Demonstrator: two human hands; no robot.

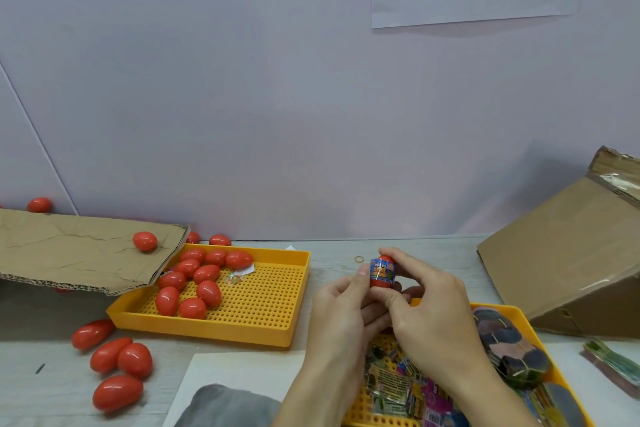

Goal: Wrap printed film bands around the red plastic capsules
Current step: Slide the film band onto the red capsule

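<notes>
A red capsule (381, 281) stands upright above the table between both hands, with a blue printed film band (382, 270) round its middle. My left hand (341, 315) pinches it from the left, thumb up along its side. My right hand (429, 305) grips it from the right, one finger over its top. Several bare red capsules (194, 282) lie in a yellow perforated tray (263, 308) to the left. A second yellow tray (505, 314) under my hands holds loose printed film bands (398, 388) and stacked bundles (509, 347).
More red capsules (119, 362) lie loose on the table at the left, and one (144, 241) rests on a cardboard sheet (79, 253). A tilted cardboard box (568, 253) stands at the right. A rubber band (360, 259) lies behind the hands. A grey cloth (225, 406) is near me.
</notes>
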